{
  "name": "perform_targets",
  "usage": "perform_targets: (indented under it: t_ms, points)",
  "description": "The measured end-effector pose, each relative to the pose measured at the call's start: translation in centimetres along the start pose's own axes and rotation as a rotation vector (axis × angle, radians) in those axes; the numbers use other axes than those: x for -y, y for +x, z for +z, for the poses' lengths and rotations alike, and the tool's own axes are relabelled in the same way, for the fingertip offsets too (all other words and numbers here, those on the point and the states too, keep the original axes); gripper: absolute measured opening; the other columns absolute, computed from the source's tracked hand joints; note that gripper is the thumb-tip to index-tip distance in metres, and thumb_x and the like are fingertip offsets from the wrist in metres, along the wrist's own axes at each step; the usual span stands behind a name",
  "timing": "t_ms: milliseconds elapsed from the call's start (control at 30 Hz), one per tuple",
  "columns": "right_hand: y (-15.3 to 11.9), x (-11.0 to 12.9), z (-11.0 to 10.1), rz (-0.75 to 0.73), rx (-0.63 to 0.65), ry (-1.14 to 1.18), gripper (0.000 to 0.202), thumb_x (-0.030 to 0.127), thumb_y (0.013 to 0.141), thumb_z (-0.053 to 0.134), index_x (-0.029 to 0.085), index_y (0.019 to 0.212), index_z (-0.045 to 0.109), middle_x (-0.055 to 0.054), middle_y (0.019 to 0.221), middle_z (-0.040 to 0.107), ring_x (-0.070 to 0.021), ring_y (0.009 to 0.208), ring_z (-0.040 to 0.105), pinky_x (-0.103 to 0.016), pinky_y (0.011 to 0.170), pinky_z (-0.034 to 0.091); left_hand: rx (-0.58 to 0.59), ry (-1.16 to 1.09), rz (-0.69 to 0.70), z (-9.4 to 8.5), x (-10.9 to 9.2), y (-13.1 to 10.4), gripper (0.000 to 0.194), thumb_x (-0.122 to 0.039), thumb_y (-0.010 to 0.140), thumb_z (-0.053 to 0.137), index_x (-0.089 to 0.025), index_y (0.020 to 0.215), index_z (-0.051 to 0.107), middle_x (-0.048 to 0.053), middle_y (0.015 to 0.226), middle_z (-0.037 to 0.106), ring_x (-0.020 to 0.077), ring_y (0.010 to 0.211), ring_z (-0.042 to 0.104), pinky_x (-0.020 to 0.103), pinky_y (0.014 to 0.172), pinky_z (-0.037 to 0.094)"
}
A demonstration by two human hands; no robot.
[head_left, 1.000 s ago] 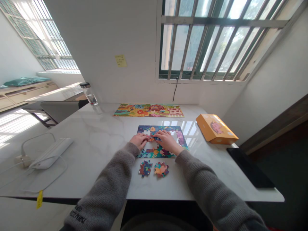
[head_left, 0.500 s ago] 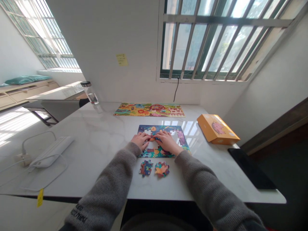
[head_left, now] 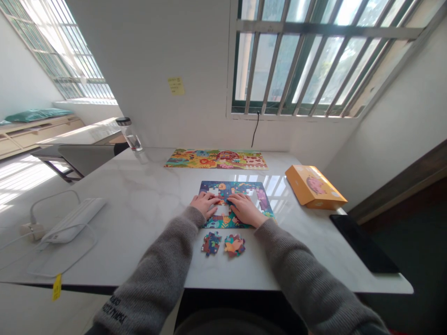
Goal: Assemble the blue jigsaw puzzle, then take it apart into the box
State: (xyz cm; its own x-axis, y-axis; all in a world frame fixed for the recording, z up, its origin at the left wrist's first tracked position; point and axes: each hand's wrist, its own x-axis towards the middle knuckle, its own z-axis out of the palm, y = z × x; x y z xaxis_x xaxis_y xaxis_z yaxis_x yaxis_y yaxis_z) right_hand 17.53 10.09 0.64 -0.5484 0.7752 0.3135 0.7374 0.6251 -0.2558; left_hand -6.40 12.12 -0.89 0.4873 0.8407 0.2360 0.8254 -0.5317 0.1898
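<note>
A dark blue jigsaw puzzle (head_left: 240, 186) lies on the white table before me, with white gaps in its picture. My left hand (head_left: 205, 204) rests on its left part, fingers stretched toward an orange-marked spot near the middle. On the right part lies my right hand (head_left: 246, 209), its fingers extended flat over the pieces; what is under the fingertips is hidden. Closer to me are two small heaps of loose puzzle pieces, a dark blue and brown one (head_left: 211, 244) and an orange and teal one (head_left: 234, 245).
Behind the puzzle lies a long farm-animal picture (head_left: 216, 159). An orange box (head_left: 316, 187) and a black tablet-like slab (head_left: 365, 243) are on the right. A white power strip (head_left: 75, 221) with cables lies left; a clear bottle (head_left: 131, 136) stands at the back left.
My right hand has shifted slightly right, away from my left hand, uncovering more of the puzzle's middle. My left hand has stayed nearly in place.
</note>
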Motion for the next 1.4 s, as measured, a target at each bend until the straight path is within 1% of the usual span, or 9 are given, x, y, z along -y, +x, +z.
perform_targets:
  t_ms: [167,367,633,767,867,1000,1100,1267,1400]
  points:
    - [-1.0,-0.4,-0.3,-0.013,-0.009,0.017,0.035,0.015,0.097,0.044,0.020,0.125,0.065,-0.010,0.130,0.064,-0.0242,0.119,0.054,-0.044,0.105,0.040,-0.013,-0.022,0.021,0.3,-0.2,0.0,0.038,-0.038,0.089,0.056,-0.032,0.126,0.063,0.004,0.133,0.062,0.0311,0.111,0.048,0.045,0.092,0.038]
    - [-1.2,0.4,-0.8,-0.046,-0.004,-0.027,0.034,0.019,0.096,0.049,0.020,0.128,0.063,-0.012,0.131,0.063,-0.0280,0.121,0.052,-0.049,0.104,0.041,-0.041,-0.030,0.041,0.9,-0.6,0.0,0.043,-0.039,0.090,0.054,-0.033,0.132,0.058,0.001,0.141,0.058,0.0320,0.116,0.046,0.048,0.097,0.034]
    - [-1.2,0.3,-0.4,-0.037,-0.008,-0.027,0.034,0.021,0.096,0.052,0.021,0.128,0.061,-0.011,0.132,0.062,-0.0272,0.122,0.051,-0.047,0.105,0.039,-0.039,-0.066,0.047,0.7,-0.8,0.2,0.042,-0.040,0.088,0.056,-0.034,0.129,0.062,0.001,0.141,0.058,0.0309,0.116,0.046,0.047,0.100,0.033]
    - [-1.5,0.7,-1.4,-0.038,-0.059,0.037,0.030,0.020,0.096,0.052,0.022,0.123,0.064,-0.009,0.127,0.065,-0.0267,0.120,0.052,-0.049,0.106,0.037,-0.013,-0.103,0.032,0.7,-0.6,0.1,0.043,-0.041,0.087,0.058,-0.034,0.130,0.061,0.001,0.142,0.057,0.0331,0.119,0.046,0.049,0.101,0.032]
    - [-2.7,1.9,-2.9,-0.074,-0.087,0.168,0.026,0.023,0.097,0.052,0.024,0.119,0.066,-0.008,0.119,0.068,-0.0244,0.115,0.055,-0.046,0.104,0.039,-0.008,-0.093,0.035,0.7,-0.6,0.1,0.044,-0.041,0.088,0.058,-0.034,0.131,0.060,0.002,0.142,0.057,0.0324,0.119,0.046,0.048,0.102,0.032]
    - [-5.6,4.2,-4.7,-0.178,0.023,0.278,0.022,0.026,0.096,0.055,0.026,0.114,0.067,-0.006,0.111,0.069,-0.0232,0.108,0.056,-0.044,0.101,0.042,-0.009,-0.062,0.043,0.7,-0.6,0.1,0.045,-0.041,0.088,0.057,-0.033,0.133,0.059,0.001,0.143,0.056,0.0318,0.118,0.046,0.048,0.102,0.033]
    - [-7.6,5.4,-5.5,-0.196,0.087,0.287,0.018,0.028,0.093,0.059,0.028,0.110,0.067,-0.005,0.110,0.067,-0.0233,0.108,0.055,-0.043,0.101,0.042,0.001,-0.058,0.037,0.6,-0.6,0.1,0.046,-0.041,0.088,0.056,-0.034,0.133,0.059,0.001,0.143,0.056,0.0326,0.118,0.046,0.049,0.101,0.033]
    - [-9.3,5.6,-5.8,-0.192,0.177,0.300,0.019,0.029,0.087,0.069,0.029,0.106,0.067,-0.003,0.117,0.066,-0.0232,0.111,0.054,-0.043,0.104,0.038,0.002,-0.042,0.044,0.4,-0.7,0.1,0.045,-0.040,0.088,0.056,-0.032,0.133,0.060,0.001,0.143,0.057,0.0318,0.117,0.046,0.048,0.100,0.033]
    - [-9.4,5.2,-5.7,-0.156,0.230,0.295,0.014,0.030,0.090,0.068,0.029,0.104,0.066,-0.001,0.117,0.065,-0.0214,0.111,0.053,-0.043,0.104,0.034,0.059,-0.014,0.006,-0.2,-1.1,0.0,0.046,-0.039,0.090,0.052,-0.032,0.136,0.057,-0.001,0.147,0.053,0.0319,0.120,0.045,0.048,0.100,0.033]
